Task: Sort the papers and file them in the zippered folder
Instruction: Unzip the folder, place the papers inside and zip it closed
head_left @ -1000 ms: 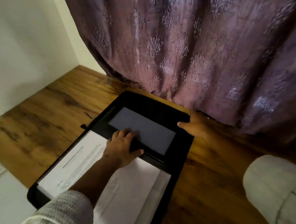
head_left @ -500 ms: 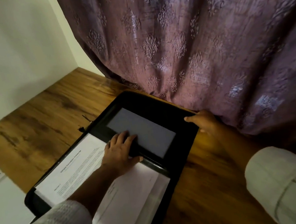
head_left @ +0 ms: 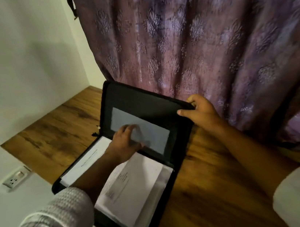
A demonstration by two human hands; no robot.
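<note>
A black zippered folder (head_left: 143, 97) lies open on the wooden table (head_left: 57, 137). Its far cover is raised upright toward the curtain and has a grey inner panel (head_left: 153, 130). My right hand (head_left: 200, 114) grips the raised cover's far right corner, thumb on the inner face. My left hand (head_left: 126, 143) rests with spread fingers at the fold, touching the grey panel's lower edge. White printed papers (head_left: 132, 188) lie stacked in the near half of the folder, partly hidden under my left forearm.
A purple patterned curtain (head_left: 202, 39) hangs right behind the folder. A white wall (head_left: 15, 64) borders the table's left side, with a power socket (head_left: 15, 179) below the table edge. Bare wood lies to the right of the folder.
My right hand has taken hold of the far cover's corner and lifted it from flat to nearly upright. My left hand stays at the fold on the papers.
</note>
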